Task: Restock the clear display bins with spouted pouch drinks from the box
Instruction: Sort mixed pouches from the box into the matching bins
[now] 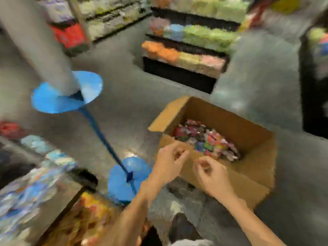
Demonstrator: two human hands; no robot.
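The picture is heavily blurred. An open cardboard box (248, 137) stands on the grey floor at centre right, with a heap of colourful pouch drinks (207, 139) inside. My left hand (168, 162) hovers at the box's near left corner, fingers loosely curled, holding nothing that I can make out. My right hand (213, 174) is just in front of the box's near wall, fingers also loosely curled and empty. Clear display bins (26, 196) with blue and mixed pouches sit at the lower left, and one with orange-yellow packs (85, 215) lies below them.
A grey pillar (35, 41) with blue floor markings (67, 93) and a blue strip (127, 178) stands at left. Low shelves of coloured goods (186, 57) fill the back. A dark fixture (314, 86) is at the right edge. My feet (181, 226) are near the bottom.
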